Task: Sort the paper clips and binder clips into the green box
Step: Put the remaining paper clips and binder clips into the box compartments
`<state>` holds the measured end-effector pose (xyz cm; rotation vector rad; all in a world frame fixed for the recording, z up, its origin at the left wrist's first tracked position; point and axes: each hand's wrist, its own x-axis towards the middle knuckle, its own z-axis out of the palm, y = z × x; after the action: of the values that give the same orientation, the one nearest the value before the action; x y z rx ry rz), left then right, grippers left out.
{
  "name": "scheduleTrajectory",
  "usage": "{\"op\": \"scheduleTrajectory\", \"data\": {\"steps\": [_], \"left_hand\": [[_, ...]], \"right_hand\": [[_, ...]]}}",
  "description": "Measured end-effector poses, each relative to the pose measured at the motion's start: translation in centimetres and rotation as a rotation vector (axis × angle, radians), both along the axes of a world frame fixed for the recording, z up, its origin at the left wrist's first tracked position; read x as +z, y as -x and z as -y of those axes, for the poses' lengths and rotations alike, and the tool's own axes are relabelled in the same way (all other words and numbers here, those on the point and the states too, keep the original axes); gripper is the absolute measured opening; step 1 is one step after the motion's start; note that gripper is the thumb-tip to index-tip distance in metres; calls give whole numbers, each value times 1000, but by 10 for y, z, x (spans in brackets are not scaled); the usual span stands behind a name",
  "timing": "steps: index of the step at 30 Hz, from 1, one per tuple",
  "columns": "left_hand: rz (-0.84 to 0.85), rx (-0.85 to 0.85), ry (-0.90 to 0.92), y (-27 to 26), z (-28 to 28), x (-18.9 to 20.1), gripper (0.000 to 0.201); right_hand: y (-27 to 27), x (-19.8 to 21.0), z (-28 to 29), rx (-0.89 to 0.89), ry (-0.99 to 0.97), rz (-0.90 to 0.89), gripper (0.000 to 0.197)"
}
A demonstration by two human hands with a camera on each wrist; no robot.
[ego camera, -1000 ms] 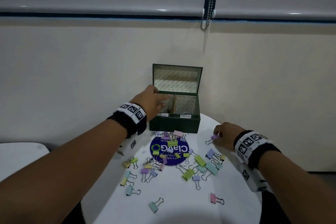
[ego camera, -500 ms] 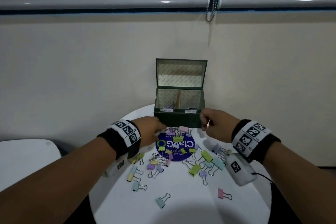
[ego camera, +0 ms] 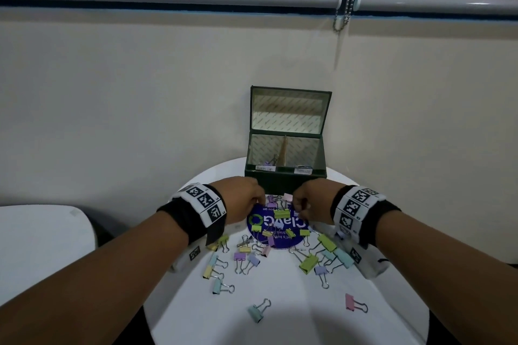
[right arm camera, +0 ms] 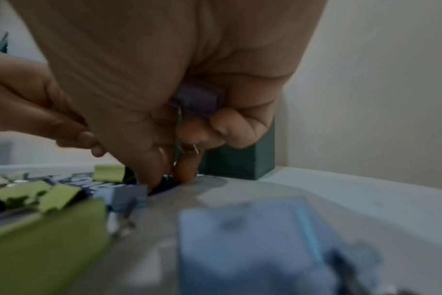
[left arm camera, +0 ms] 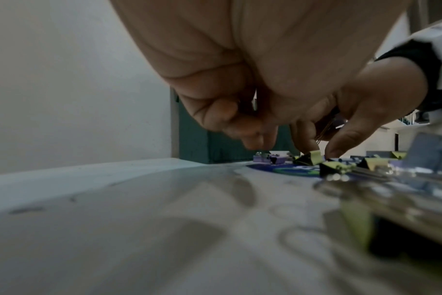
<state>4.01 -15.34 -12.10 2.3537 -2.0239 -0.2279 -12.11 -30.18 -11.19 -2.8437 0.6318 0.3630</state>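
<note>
The green box (ego camera: 283,180) stands open at the table's far edge, a divider splitting it into two labelled compartments with a few clips inside. Many pastel binder clips (ego camera: 308,262) lie scattered in front of it. My left hand (ego camera: 259,200) hangs with curled, bunched fingertips (left arm camera: 257,141) just above a purple clip (left arm camera: 267,159); nothing shows in it. My right hand (ego camera: 298,209) keeps a purple binder clip (right arm camera: 197,99) tucked under its outer fingers. Its thumb and forefinger (right arm camera: 187,173) touch the blue sticker beside a green clip (ego camera: 281,213).
The round white table (ego camera: 280,322) carries a blue round sticker (ego camera: 294,241) under the clip pile. Loose clips lie near the front: a teal one (ego camera: 256,312) and a pink one (ego camera: 350,302). A second white table (ego camera: 42,232) is at the left; the wall is right behind the box.
My left hand left the box opening and came down to the clips in front of it. My right hand carried its purple clip from the table's right side to the pile.
</note>
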Motion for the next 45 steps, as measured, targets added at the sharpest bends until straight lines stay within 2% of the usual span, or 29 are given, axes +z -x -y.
{"op": "scheduleTrajectory", "data": {"steps": [3,6,9,11,13,16,17,19,21,24,28,30,34,36,39,42,45], "left_hand": [[1,-35,3,3,-1,-1,38],[70,-55,-62,5,-5,3,43],[72,-39,-30,7,-8,9,31],[73,-29,-4,7,-8,8,23],[69,-17,3,6,-8,7,26],[88,-9,-35,6,-9,8,33],[97,-14,-47,6,-8,8,33],[100,-24,-53,5,-7,7,31],[95,-38,-26,3,-8,6,27],[69,-47,78,1,-9,4,25],[-46,-18,292,-3,-14,12,21],[-78,15,372,-9,-15,19,19],[-48,90,440,-26,-5,39,19],[-9,127,420,-29,7,47,20],[34,137,375,-27,29,54,24],[42,171,368,-21,47,55,23],[9,201,349,-16,58,51,24]], "right_hand": [[3,5,-7,23,1,26,15],[5,24,-8,29,-52,131,7],[0,46,-4,3,-123,328,4],[-10,52,3,-25,-128,479,13],[-26,55,7,-54,-113,582,15],[-50,57,5,-82,-104,586,8],[-56,57,6,-77,-114,538,18],[-61,60,6,-72,-192,459,51],[-57,62,9,-88,-238,504,66],[-31,57,22,-134,-99,681,55],[29,38,33,-208,46,932,8],[58,23,41,-222,56,862,11],[92,-3,52,-191,82,305,15],[98,-10,52,-214,46,166,27],[95,-10,45,-228,-4,144,34],[89,-9,34,-224,-33,154,31],[87,-11,26,-226,-55,87,31]]}}
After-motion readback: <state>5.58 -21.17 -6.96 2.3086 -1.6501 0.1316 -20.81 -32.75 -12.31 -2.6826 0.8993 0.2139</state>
